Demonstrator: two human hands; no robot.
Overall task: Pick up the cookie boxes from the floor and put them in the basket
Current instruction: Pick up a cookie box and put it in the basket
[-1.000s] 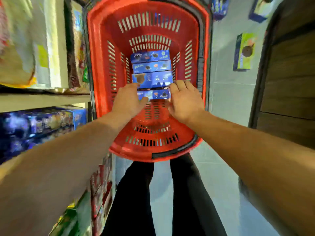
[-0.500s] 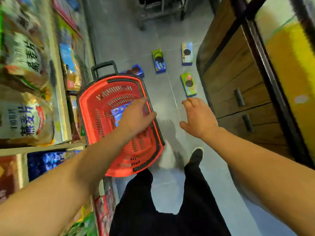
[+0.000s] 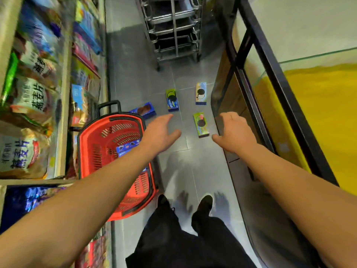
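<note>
4 cookie boxes lie flat on the grey floor ahead of the red basket [image 3: 90, 151]: a blue box [image 3: 144, 110] lying crosswise, and 3 pointing away from the person — green box [image 3: 172, 100], pale box [image 3: 201, 93], nearest green box [image 3: 201, 124]. Both hands — left hand [image 3: 159, 133], right hand [image 3: 234, 132] — hover empty, fingers loosely spread. More blue boxes [image 3: 127, 147] sit inside the basket.

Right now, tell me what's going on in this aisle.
A person is gathering cookie boxes off the floor into a red basket, which already holds blue boxes. Both the left hand and the right hand are empty, reaching toward four boxes on the tiles, nearest the green box.
</note>
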